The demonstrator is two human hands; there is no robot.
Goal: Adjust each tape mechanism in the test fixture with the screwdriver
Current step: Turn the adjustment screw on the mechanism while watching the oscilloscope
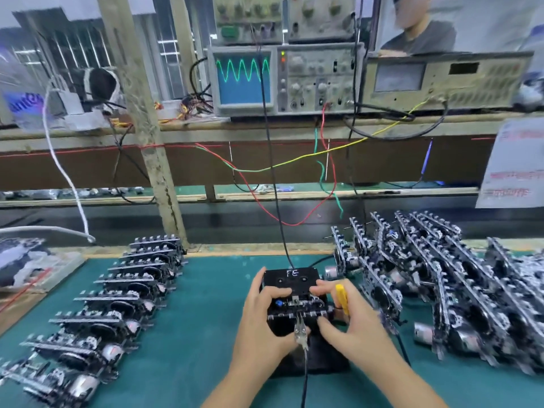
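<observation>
Gripping the black metal tape mechanism (pixel 297 309) on the black box-shaped test fixture (pixel 290 278) with my left hand (pixel 265 313) and right hand (pixel 350 316), which pinches the yellow-handled screwdriver (pixel 342 295), I judge the neat row (pixel 117 298) at nine o'clock done, the heap (pixel 441 284) at three o'clock waiting.

Matt green mat (pixel 206 343) is lying under the matt black plastic test fixture (pixel 290 279). Left of fixture: mechanisms (pixel 117 304) w/ shiny metal motor cans. Right of it: glossy yellow plastic screwdriver handle (pixel 341 295). Behind it: worn, scuffed wooden post (pixel 147 134) is standing; oscilloscope (pixel 282 78) casing is looking dull, grimy.
</observation>
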